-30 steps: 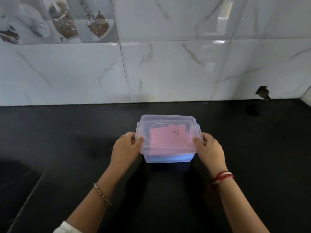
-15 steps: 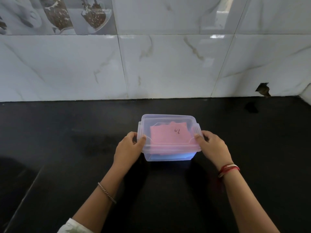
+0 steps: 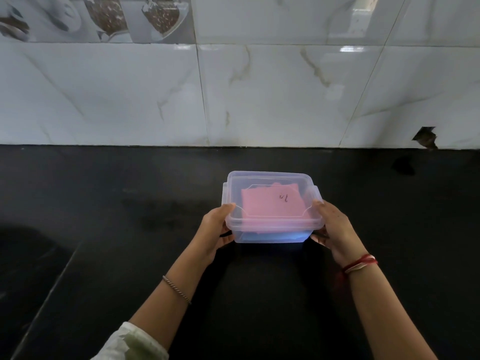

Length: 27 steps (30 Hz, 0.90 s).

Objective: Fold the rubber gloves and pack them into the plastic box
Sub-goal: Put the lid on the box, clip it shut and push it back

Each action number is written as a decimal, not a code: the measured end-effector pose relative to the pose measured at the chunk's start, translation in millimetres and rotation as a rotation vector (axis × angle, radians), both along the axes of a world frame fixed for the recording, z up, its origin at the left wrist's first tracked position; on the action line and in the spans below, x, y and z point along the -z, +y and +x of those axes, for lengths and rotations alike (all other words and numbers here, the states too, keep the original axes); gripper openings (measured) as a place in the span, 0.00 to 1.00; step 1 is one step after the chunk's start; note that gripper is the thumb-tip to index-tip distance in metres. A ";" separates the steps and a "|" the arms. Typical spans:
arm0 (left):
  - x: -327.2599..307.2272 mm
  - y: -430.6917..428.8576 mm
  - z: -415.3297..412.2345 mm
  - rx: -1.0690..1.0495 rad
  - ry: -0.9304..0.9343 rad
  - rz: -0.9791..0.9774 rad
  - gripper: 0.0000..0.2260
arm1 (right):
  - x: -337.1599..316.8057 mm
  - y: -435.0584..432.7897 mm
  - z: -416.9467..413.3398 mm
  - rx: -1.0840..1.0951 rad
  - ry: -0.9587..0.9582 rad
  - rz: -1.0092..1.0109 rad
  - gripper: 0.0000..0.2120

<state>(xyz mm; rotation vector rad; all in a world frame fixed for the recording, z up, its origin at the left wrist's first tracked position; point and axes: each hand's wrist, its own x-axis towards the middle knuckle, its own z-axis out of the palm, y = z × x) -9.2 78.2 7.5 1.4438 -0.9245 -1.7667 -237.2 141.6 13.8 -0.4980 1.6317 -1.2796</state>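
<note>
My left hand (image 3: 217, 227) and my right hand (image 3: 335, 229) grip the two short ends of the clear plastic box (image 3: 272, 207), thumbs on the lid's rim, fingers curled under. The lid (image 3: 270, 183) is on. Inside lies a folded pink rubber glove (image 3: 272, 206), something blue beneath it. The box is over the black countertop (image 3: 130, 216), before the marble-tiled wall (image 3: 259, 94).

Dim, cool-toned scene with a glossy wall and a dark worktop.
Soft light falls from above and behind; bright glare patches sit on the marble tiles (image 3: 348, 48), while the black counter (image 3: 104, 203) swallows detail. Straight tile seams bow toward the edges from the wide lens. Focus is fairly sharp centrally.
</note>
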 end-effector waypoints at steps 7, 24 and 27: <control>3.1 3.6 4.9 -0.066 0.274 0.092 0.17 | 5.4 -3.3 2.6 0.072 -0.159 0.038 0.19; 15.1 10.6 -3.4 -0.078 -0.125 -0.421 0.21 | 6.6 -6.8 14.4 0.201 0.058 -0.247 0.15; 16.5 11.3 -5.9 -0.089 -0.173 -0.446 0.21 | 7.9 -9.5 14.1 0.182 0.160 -0.240 0.12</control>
